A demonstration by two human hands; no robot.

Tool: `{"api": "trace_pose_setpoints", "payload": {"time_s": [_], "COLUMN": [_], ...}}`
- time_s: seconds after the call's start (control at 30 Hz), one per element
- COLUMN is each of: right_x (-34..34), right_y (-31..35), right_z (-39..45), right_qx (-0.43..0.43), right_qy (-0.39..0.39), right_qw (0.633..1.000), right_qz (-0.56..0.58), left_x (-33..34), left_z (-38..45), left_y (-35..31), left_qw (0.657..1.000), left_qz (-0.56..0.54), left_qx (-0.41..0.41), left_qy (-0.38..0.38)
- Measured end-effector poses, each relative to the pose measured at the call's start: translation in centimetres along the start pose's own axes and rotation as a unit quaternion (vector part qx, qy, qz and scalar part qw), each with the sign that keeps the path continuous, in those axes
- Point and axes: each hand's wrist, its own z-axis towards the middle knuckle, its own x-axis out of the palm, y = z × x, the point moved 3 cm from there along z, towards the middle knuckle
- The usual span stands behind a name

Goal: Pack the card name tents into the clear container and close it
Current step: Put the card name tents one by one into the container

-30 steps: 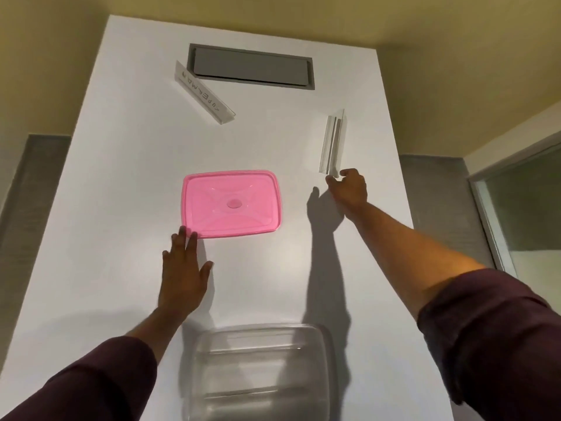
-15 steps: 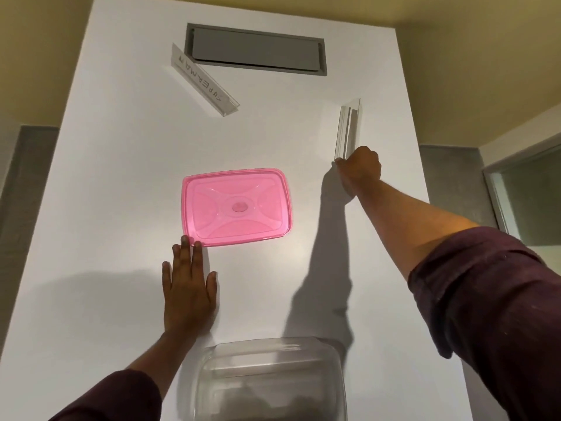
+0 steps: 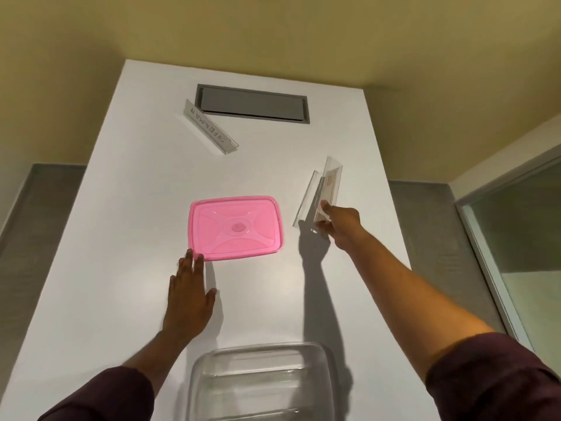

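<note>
Since the earlier frame the near name tent (image 3: 322, 189) has been tipped up off the white table (image 3: 121, 208), its near end now pinched in the right hand (image 3: 340, 227). The left hand (image 3: 188, 294) lies flat and unclenched, fingertips touching the pink lid (image 3: 235, 227). The far name tent (image 3: 209, 127) rests beside the grey hatch (image 3: 252, 104). The clear container (image 3: 261, 381) stands uncovered at the near edge.
</note>
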Motion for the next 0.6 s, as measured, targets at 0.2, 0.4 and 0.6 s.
{"api": "trace_pose_setpoints", "payload": {"time_s": [0.2, 0.4, 0.6], "right_x": [-0.2, -0.3, -0.5], "right_y": [-3.7, -5.0, -5.7], "right_z": [-8.8, -17.2, -23.7], "right_qx": [0.001, -0.053, -0.103], "right_qy": [0.103, 0.15, 0.151], "right_qw": [0.992, 0.985, 0.983], "right_qz": [0.077, 0.064, 0.023], "left_x": [-5.9, -9.6, -11.4], "left_z": [-1.6, -4.9, -8.3], "left_y": [-7.5, -15.0, -17.4], "left_qw": [0.984, 0.948, 0.93], "left_qz": [-0.087, -0.029, 0.01], "left_qx": [0.13, 0.311, 0.36], "left_qy": [-0.09, -0.067, -0.077]}}
